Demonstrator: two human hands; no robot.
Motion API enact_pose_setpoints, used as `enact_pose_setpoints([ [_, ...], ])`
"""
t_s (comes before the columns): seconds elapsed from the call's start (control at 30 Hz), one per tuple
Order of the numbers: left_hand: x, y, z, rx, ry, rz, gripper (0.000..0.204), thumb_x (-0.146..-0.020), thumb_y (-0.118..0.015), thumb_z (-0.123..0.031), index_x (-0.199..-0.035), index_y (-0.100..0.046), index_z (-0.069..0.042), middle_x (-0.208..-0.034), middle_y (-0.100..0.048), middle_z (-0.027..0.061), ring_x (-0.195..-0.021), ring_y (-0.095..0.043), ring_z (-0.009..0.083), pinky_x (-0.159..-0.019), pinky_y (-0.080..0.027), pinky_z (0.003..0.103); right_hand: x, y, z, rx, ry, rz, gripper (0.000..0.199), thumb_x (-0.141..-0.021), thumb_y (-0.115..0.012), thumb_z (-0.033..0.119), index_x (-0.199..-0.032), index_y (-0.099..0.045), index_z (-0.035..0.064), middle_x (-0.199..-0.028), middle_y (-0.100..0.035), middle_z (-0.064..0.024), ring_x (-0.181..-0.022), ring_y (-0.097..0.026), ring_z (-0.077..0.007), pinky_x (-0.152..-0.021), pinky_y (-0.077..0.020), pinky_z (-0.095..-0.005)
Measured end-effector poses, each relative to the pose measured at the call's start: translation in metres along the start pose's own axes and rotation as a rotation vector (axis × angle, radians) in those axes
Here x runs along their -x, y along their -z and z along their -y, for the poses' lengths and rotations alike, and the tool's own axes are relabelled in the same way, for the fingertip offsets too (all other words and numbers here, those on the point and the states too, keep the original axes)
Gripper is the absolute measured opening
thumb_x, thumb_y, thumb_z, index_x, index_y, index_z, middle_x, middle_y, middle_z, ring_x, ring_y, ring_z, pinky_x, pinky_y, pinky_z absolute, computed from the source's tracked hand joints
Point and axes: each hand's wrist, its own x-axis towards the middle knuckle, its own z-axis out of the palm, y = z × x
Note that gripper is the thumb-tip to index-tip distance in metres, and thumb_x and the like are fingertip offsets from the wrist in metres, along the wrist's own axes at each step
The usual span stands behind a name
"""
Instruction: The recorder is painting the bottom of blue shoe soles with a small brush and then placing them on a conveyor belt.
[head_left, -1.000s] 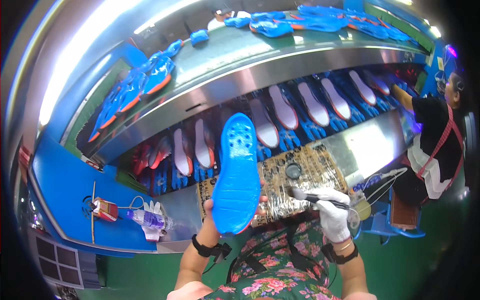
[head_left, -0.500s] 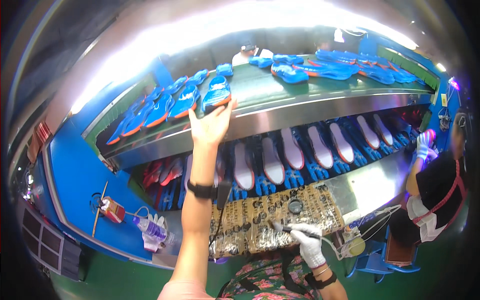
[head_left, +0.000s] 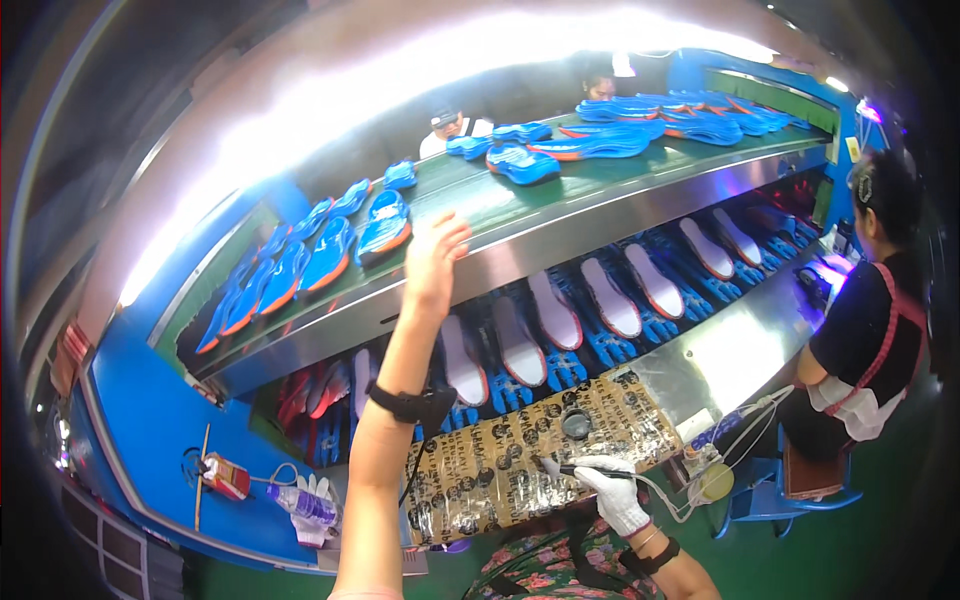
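Observation:
My left hand (head_left: pixel 437 258), bare with a black band on its wrist, is raised at the front edge of the upper green conveyor belt (head_left: pixel 480 212). Its fingers are apart and slightly bent, with nothing in them. Just left of it lies the nearest blue shoe sole (head_left: pixel 383 222) with an orange edge, not touching the hand. Down at the taped cardboard (head_left: pixel 500 440), my right hand (head_left: pixel 618 495) in a white glove is closed round a brush (head_left: pixel 590 471) with a dark handle. The brush tip is over the cardboard, near a small round dark container (head_left: pixel 577 424).
More blue soles (head_left: pixel 600 140) lie along the upper belt. Below, a lower line carries pale soles (head_left: pixel 607 298) among blue ones. A bottle (head_left: pixel 305 503) and a glove lie at the left. A co-worker (head_left: pixel 870 300) sits at the right, near a blue stool (head_left: pixel 790 500); others are behind the belt.
My left hand has come away from the blue sole at the belt's edge, which now lies left of it. The view has shifted a little to the right. My right hand still holds the brush.

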Motion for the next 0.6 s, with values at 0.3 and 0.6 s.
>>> enact_pose_setpoints([
  [0.3, -0.094, -0.137, 0.064, -1.117, -0.208, 0.117, 0.092, -0.090, -0.068, -0.044, -0.158, -0.026, 0.002, -0.136, -0.054, 0.0375, -0.126, -0.055, 0.0491, -0.107, -0.044, 0.054, -0.004, 0.017, 0.003, -0.081, 0.036, -0.039, 0.019, -0.088, -0.076, 0.004, -0.106, -0.076, -0.0027, -0.090, -0.075, -0.0064, -0.075, -0.068, -0.0112, -0.069, -0.0541, -0.0240],
  [0.6, -0.133, -0.114, 0.086, -1.211, -0.242, -0.177, 0.053, -0.083, -0.081, -0.045, -0.119, -0.063, -0.011, -0.111, -0.066, 0.0228, -0.100, -0.066, 0.0398, -0.084, -0.055, 0.052, 0.007, 0.026, 0.008, -0.037, 0.118, -0.056, 0.017, -0.089, -0.075, 0.004, -0.105, -0.077, -0.0022, -0.088, -0.075, -0.0039, -0.076, -0.067, -0.0087, -0.070, -0.0529, -0.0228],
])
